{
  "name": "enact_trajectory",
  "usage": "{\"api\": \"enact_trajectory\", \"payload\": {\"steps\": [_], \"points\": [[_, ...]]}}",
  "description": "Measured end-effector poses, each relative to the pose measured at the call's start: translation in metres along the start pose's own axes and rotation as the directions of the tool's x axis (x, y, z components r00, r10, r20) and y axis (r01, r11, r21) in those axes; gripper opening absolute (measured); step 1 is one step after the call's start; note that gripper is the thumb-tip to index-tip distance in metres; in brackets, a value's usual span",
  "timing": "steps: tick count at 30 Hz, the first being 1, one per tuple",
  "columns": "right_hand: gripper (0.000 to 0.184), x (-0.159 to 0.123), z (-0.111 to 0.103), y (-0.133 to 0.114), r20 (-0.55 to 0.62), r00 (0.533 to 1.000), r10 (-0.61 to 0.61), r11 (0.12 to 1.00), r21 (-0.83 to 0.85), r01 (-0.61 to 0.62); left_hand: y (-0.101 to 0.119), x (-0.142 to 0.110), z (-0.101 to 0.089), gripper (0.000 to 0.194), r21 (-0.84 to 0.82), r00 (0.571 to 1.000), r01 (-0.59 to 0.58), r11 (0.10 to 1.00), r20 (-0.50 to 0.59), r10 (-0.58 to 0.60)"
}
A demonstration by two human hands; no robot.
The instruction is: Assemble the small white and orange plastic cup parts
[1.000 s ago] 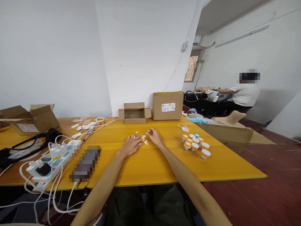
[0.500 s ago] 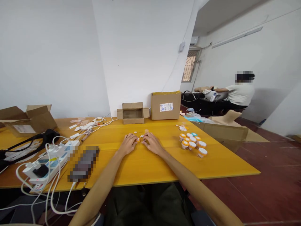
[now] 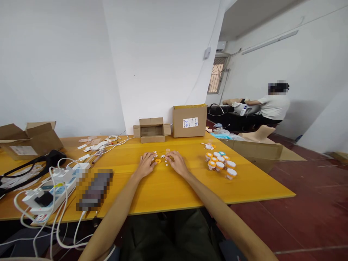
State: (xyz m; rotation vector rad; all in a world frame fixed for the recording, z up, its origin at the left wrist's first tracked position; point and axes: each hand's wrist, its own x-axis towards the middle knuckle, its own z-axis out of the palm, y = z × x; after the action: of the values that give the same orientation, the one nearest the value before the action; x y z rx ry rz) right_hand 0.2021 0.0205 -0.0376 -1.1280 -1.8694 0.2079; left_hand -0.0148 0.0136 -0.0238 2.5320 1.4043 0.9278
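Our left hand [image 3: 146,164] and right hand [image 3: 176,162] lie flat, holding nothing, beside loose little caps [image 3: 162,158]; capped jars [image 3: 220,163] wait nearby.

This looks like a small makeshift workroom for packing or assembly, set up in a bare room. Plain white walls [image 3: 67,65] and a dark red tiled floor [image 3: 312,188] surround a long yellow-topped worktable [image 3: 168,188]. On it stand open brown cardboard shipping boxes [image 3: 189,121], a white power strip crowded with plugs and white cables [image 3: 51,188], and a cluster of small orange-lidded plastic jars [image 3: 220,162]. At the far end another person in a white shirt [image 3: 273,107] sits at a separate dark bench.
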Motion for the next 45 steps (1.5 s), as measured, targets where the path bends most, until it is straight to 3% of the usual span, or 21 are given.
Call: {"api": "enact_trajectory", "payload": {"steps": [6,10,20,31,38,45], "points": [[0.017,0.002,0.002,0.013,0.007,0.979,0.205,0.978,-0.036,-0.204,-0.001,0.0,0.001,0.029,-0.002,0.999,-0.016,1.0,0.031,0.016],[0.017,0.002,0.002,0.011,0.016,0.97,0.244,0.97,-0.021,-0.244,0.0,-0.001,0.0,0.03,0.019,0.998,-0.039,0.999,0.04,0.038],[0.01,-0.005,-0.009,-0.014,0.028,0.997,0.075,0.989,-0.127,-0.071,0.005,-0.003,-0.004,0.027,0.051,0.993,-0.097,0.994,0.072,0.093],[0.011,-0.006,-0.009,-0.008,-0.033,0.991,0.13,0.963,-0.232,-0.135,0.003,-0.003,-0.001,0.022,0.006,0.997,-0.068,0.998,0.035,0.067],[0.013,-0.002,-0.009,-0.001,0.055,0.988,0.142,0.962,-0.244,-0.125,0.005,-0.001,-0.004,0.014,-0.015,0.998,-0.027,1.0,0.058,0.028],[0.014,-0.002,-0.007,-0.005,0.053,0.99,0.133,0.963,-0.242,-0.116,0.007,0.0,-0.006,0.014,-0.047,0.999,0.003,0.999,0.05,0.0]]}}
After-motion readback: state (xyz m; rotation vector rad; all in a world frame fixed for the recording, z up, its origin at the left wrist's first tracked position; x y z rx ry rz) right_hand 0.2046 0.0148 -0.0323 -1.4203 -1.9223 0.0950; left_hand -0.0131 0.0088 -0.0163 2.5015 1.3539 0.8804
